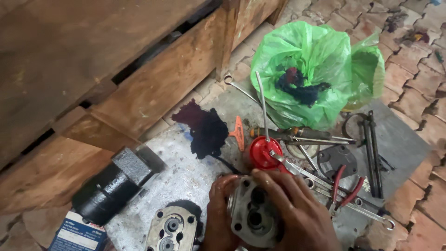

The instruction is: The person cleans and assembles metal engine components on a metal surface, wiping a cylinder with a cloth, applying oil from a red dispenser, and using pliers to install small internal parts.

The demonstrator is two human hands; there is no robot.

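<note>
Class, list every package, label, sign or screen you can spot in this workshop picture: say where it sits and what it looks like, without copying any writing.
Cardboard box: bottom left corner, beside the dark cylinder; rectangular, blue and white, with a printed label face.
Plastic bag: upper right, on the paved floor; crumpled, bright green, dark cloth inside.
No signs or screens show.

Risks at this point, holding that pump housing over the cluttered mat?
1. Both hands, left hand and right hand, grip the metal housing and look oily; it may slip.
2. The red oil can stands just behind it; a knock might tip it.
3. Loose wrenches and red-handled pliers crowd the right side.
</note>
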